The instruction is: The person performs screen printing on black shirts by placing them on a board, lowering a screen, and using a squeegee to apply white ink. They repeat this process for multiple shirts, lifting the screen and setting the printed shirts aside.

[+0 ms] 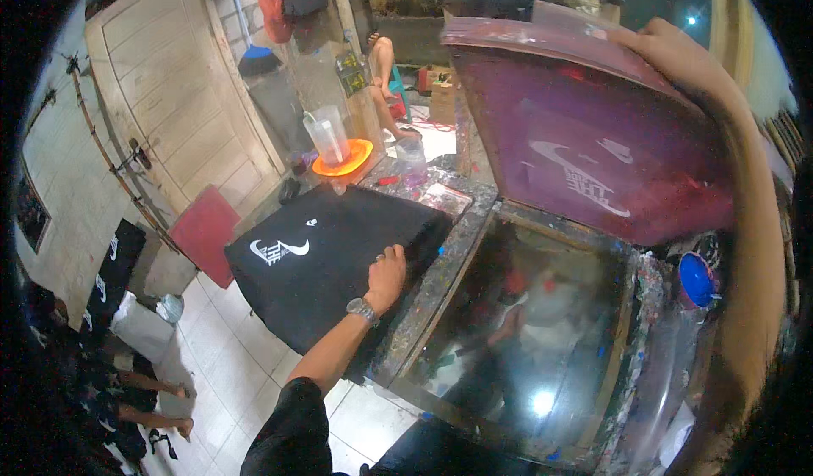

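My left hand, with curled fingers, grips black fabric printed in white and spread on the left part of the worktable. My right hand holds the top edge of a purple screen-printing frame, raised and tilted at upper right; a pale reversed print shows on its mesh. Below the frame lies a dark glass printing bed with a wooden border. A blue bowl sits at its right. An orange plate with a clear jug stands behind the fabric.
A wooden door is at the left, a red board near it. A person in dark clothes is at lower left; another's legs show beyond the table. Printed dark fabric hangs over pale bundles. Cardboard boxes stand at the back.
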### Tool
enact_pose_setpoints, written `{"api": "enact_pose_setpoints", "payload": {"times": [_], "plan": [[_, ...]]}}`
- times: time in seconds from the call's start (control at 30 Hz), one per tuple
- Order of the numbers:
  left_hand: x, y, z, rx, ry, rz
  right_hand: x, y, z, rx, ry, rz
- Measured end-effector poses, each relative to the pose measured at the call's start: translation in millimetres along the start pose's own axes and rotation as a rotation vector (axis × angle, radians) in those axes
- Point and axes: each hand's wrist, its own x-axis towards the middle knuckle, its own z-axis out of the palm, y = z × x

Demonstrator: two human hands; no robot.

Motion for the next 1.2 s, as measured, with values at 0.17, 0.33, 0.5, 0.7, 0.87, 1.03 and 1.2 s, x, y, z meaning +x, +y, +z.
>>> {"api": "enact_pose_setpoints", "payload": {"times": [0.17,0.33,0.5,0.7,0.87,1.03,1.2], "plan": [[30,-54,-33,-0.492,0.034,-0.073,7,8,23,0.104,0.096,-0.124],[23,31,-61,-0.539,-0.343,0.240,-10,-3,-12,-0.079,-0.056,-0.049],[-28,173,-59,-1.627,-0.890,0.255,8,-6,2,-0.044,-0.042,-0.145],[-142,202,-62,-0.287,-0.343,0.817,-47,-11,-10,0.001,0.034,-0.114],[-153,200,-60,-0.315,-0.316,0.901,-21,-4,-7,0.092,-0.107,-0.152],[-126,195,-63,-0.364,-0.356,0.980,-18,-16,-11,0.101,-0.105,-0.203],[-162,215,-69,-0.311,-0.316,0.755,5,-1,-1,0.168,-0.218,-0.266]]}}
